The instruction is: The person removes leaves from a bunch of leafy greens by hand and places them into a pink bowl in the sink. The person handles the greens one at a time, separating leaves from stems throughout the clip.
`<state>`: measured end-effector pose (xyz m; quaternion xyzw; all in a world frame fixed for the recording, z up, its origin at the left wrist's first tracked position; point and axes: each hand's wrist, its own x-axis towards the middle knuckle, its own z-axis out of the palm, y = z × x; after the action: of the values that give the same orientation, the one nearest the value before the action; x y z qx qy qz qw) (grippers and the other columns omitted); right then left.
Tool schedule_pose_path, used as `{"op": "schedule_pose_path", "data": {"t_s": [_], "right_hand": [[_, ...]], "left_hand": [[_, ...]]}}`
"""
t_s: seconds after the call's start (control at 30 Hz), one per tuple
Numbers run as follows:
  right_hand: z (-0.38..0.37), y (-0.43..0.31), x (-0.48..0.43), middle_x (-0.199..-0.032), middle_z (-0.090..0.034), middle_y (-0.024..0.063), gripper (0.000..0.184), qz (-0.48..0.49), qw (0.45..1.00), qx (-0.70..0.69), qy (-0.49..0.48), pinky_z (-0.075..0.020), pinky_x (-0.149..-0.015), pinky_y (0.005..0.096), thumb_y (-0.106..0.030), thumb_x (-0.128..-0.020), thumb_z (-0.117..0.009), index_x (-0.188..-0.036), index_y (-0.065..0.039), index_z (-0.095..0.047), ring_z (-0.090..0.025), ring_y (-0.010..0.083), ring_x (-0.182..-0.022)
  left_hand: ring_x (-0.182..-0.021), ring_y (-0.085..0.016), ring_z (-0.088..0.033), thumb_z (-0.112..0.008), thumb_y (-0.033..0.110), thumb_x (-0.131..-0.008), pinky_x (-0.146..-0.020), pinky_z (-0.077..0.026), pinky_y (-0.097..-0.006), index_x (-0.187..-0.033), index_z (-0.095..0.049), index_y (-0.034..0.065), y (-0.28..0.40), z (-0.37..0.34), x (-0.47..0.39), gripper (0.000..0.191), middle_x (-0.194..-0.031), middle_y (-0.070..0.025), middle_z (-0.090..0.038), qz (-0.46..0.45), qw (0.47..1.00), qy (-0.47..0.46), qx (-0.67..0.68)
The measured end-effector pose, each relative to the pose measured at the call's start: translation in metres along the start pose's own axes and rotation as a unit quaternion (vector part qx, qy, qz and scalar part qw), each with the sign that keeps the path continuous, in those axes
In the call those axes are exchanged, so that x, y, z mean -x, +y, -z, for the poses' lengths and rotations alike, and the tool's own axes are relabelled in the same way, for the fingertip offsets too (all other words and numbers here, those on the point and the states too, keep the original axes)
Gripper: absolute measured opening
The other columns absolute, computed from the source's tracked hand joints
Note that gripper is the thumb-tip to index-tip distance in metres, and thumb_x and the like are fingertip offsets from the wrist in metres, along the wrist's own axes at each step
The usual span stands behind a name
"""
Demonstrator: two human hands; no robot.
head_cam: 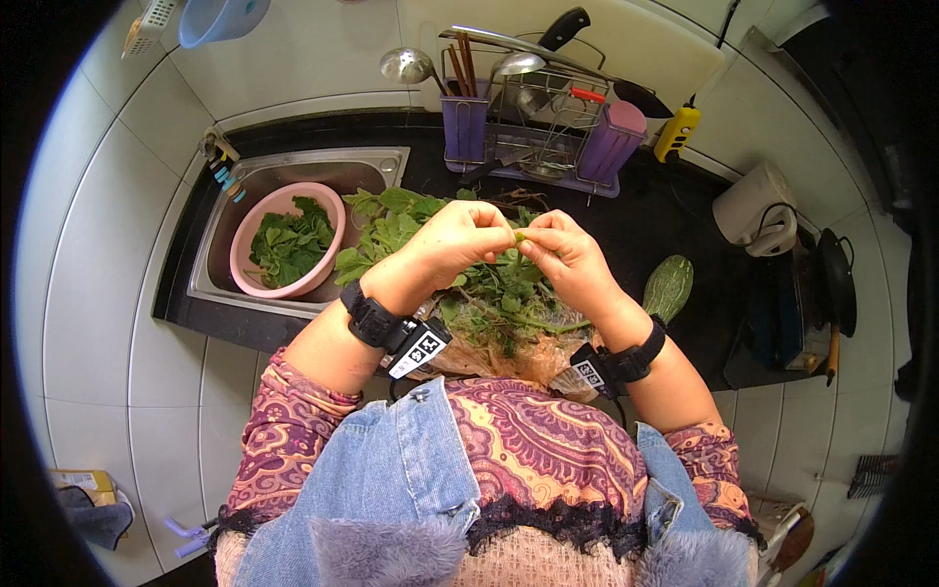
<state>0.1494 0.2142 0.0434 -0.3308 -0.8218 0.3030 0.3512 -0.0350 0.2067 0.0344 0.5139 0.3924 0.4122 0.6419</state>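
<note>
My left hand (469,238) and my right hand (561,246) meet over a heap of leafy green stems (506,282). Between their fingertips is a small green piece of plant (520,237), pinched from both sides; most of it is hidden by the fingers. Broad leaves (396,220) spread to the left of the heap, towards the sink. Thin stems and scraps lie on a crumpled clear plastic bag (469,348) nearest my body. A pink basin (340,220) with loose green leaves (290,242) stands in the sink, left of my hands.
The steel sink (396,158) is set into a black counter (704,213). Behind my hands stands a wire utensil rack with purple holders (464,128) and a knife (565,29). A green squash (669,285), a white kettle (748,202) and a dark pan (838,282) are at right.
</note>
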Motion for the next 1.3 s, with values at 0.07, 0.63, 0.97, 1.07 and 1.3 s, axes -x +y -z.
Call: {"op": "schedule_pose_path", "data": {"t_s": [0.07,0.63,0.97,1.07,1.3], "right_hand": [[0.000,0.001,0.001,-0.085,-0.054,0.0007,0.019,-0.076,0.993,-0.092,0.009,-0.0411,-0.069,0.0228,-0.011,-0.082,-0.059,-0.097,-0.002,-0.062,-0.051,0.0107,-0.076],[0.020,0.035,0.005,-0.101,-0.058,0.0098,0.018,-0.231,0.815,-0.500,0.181,-0.0481,-0.068,0.0244,-0.016,-0.093,-0.040,-0.100,-0.003,-0.050,-0.056,0.0121,-0.078],[0.024,0.033,0.004,-0.099,-0.057,0.0067,0.014,-0.239,0.825,-0.476,0.188,-0.0449,-0.070,0.0256,-0.017,-0.089,-0.048,-0.098,-0.007,-0.052,-0.054,0.0133,-0.081],[0.017,0.021,0.001,-0.101,-0.059,0.0088,0.017,-0.207,0.882,-0.405,0.121,-0.0438,-0.071,0.0234,-0.014,-0.085,-0.056,-0.099,-0.004,-0.052,-0.054,0.0114,-0.081],[0.010,0.004,-0.001,-0.089,-0.063,0.0054,0.019,-0.194,0.924,-0.324,0.064,-0.0444,-0.070,0.0209,-0.011,-0.078,-0.065,-0.093,-0.001,-0.060,-0.057,0.0085,-0.080]], "left_hand": [[-0.057,-0.006,-0.047,-0.059,0.013,-0.072,-0.052,-0.037,-0.0189,-0.073,-0.058,0.0036,-0.001,-0.001,-0.001,0.010,-0.065,0.0011,-0.053,-0.013,1.000,0.021,0.001],[-0.053,-0.016,-0.046,-0.041,0.009,-0.082,-0.054,-0.039,-0.0278,-0.079,-0.045,0.0051,0.008,0.019,0.013,0.006,-0.061,-0.0033,-0.043,-0.160,0.932,0.025,0.325],[-0.053,-0.011,-0.046,-0.052,0.009,-0.081,-0.050,-0.037,-0.0224,-0.086,-0.049,0.0049,0.009,0.022,0.006,0.008,-0.065,-0.0001,-0.045,-0.169,0.952,0.204,0.151],[-0.057,-0.007,-0.048,-0.062,0.012,-0.077,-0.052,-0.039,-0.0196,-0.089,-0.057,0.0023,0.008,0.013,0.006,0.016,-0.073,0.0004,-0.055,-0.109,0.983,0.133,0.056],[-0.061,-0.007,-0.050,-0.065,0.017,-0.075,-0.054,-0.040,-0.0199,-0.083,-0.063,0.0000,0.018,-0.008,0.001,0.019,-0.070,-0.0010,-0.058,-0.050,0.997,0.036,-0.039]]}}
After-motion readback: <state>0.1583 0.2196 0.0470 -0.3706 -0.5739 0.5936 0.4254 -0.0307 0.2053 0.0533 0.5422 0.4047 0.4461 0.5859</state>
